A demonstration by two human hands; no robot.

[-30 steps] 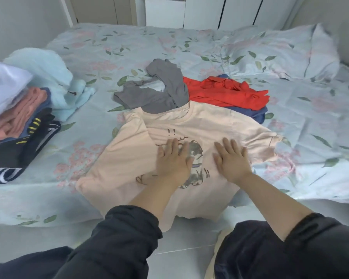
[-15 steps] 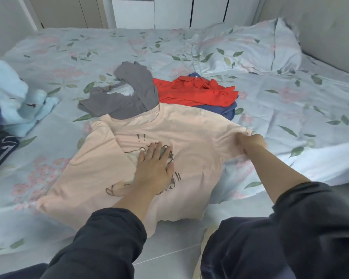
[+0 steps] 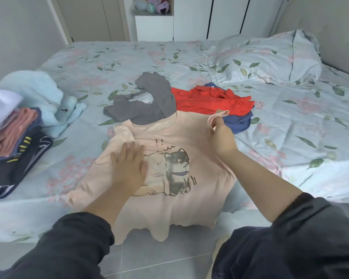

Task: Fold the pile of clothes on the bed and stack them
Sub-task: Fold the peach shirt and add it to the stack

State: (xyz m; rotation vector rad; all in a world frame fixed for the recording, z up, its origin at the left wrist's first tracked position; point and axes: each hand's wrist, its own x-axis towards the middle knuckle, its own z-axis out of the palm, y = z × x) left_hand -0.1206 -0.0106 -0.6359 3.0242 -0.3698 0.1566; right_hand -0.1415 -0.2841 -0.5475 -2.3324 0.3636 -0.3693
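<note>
Light-blue floral-sheeted bed; peach T-shirt with dog print spread flat at its near edge, hem hanging over. Left hand flat, fingers straight, pressing the chest. Right hand pinches the lifted sleeve.

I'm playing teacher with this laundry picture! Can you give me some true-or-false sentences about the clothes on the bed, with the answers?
1. The right-hand grip pinches a sleeve of the peach T-shirt. True.
2. The left-hand grip clutches a sock. False: it lies flat and open on the peach T-shirt, beside the dog print.
3. The red garment lies on top of a blue garment. True.
4. The pillow has fallen on the floor. False: it sits on the bed, at the far right.
</note>
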